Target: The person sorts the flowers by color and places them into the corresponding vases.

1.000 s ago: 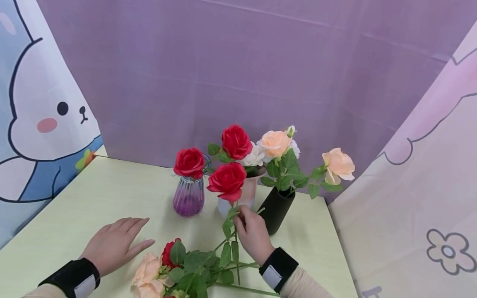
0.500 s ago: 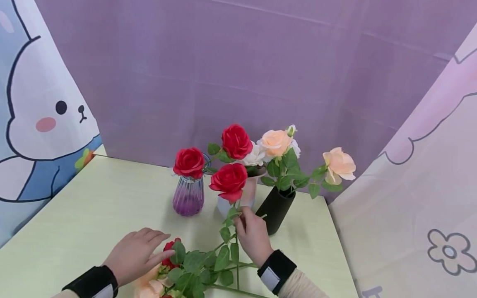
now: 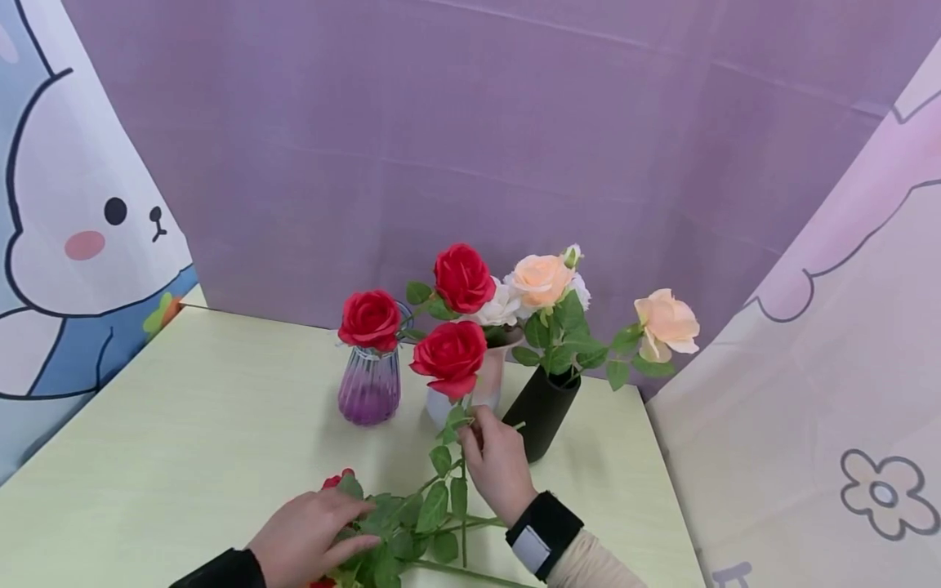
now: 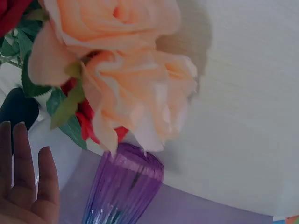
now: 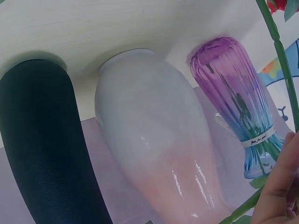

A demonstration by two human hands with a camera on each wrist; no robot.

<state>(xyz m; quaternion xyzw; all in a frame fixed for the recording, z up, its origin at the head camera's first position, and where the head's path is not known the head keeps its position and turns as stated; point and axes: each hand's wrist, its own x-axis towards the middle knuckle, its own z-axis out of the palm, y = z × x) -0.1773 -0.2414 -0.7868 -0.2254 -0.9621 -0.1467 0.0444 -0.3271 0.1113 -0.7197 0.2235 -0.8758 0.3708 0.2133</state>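
— Red first: how many red roses do we count?

— In the head view we see three upright: one in the purple glass vase (image 3: 370,386), one higher in the white vase (image 3: 481,384), and the red rose (image 3: 449,357) that our right hand (image 3: 497,459) holds in front of those two vases. A fourth red bloom (image 3: 334,480) peeks out of the loose bunch (image 3: 400,531) lying on the pale green table (image 3: 184,425).

— And the peach ones?

— Two stand up at the black vase (image 3: 542,410), with white blooms (image 3: 501,309) just behind. The left wrist view shows two more peach roses (image 4: 135,88) lying in the bunch. So we have three vases, side by side near the far edge of the table.

— How does the held rose lie?

— Its stem (image 3: 463,506) runs nearly vertical, the bloom pointing up and slightly away from us, the cut end down among the bunch's leaves. Our right hand pinches the stem just under the bloom, thumb and fingers closed round it.

— And our left hand (image 3: 312,539)?

— It rests on top of the loose bunch at the near edge, fingers fairly straight and spread over the leaves, gripping nothing. The bunch's stems run roughly sideways, towards our right wrist.
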